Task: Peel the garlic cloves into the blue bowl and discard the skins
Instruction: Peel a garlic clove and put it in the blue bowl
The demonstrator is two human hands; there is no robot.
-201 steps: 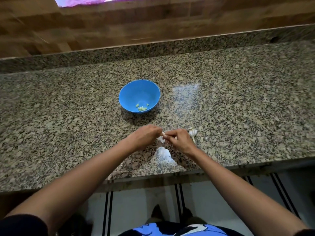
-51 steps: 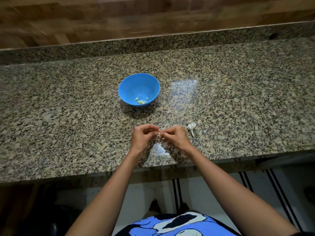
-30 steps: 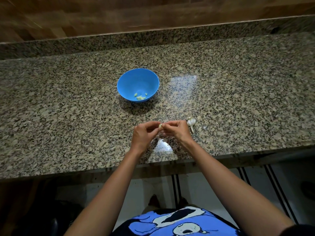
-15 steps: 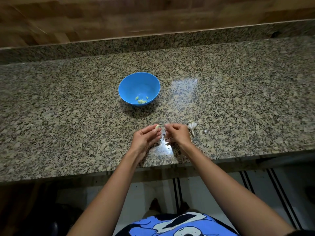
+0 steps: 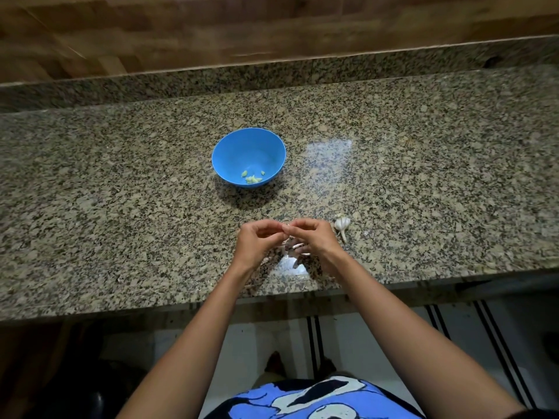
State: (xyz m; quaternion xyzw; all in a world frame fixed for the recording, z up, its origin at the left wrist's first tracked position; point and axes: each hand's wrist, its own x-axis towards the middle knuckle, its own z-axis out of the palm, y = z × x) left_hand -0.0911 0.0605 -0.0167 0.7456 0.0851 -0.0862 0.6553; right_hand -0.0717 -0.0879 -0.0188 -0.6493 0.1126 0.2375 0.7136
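Both hands are over the near edge of the counter (image 5: 121, 192), so scraps drop right below the work. Left hand (image 5: 260, 240) and right hand (image 5: 314, 237) have their fingers curled, tips meeting, pinching one garlic clove (image 5: 286, 226) between them from opposite sides. The clove is tiny and mostly hidden; only a pale speck shows. My read is that one hand steadies it while the other picks at the skin. I can't tell how much skin is left.

Forearms come in as a V, with wrists raised off the stone and knuckles up.

Loose skins (image 5: 295, 248) lie on the counter directly under the hands, not yet discarded. The garlic bulb (image 5: 342, 223) sits just beside the right hand, handy for the next clove. The blue bowl (image 5: 230, 152) stands further back, ahead of the left hand and apart from the mess, with a few peeled cloves (image 5: 252, 177) at the bottom. The task looks mid-way.
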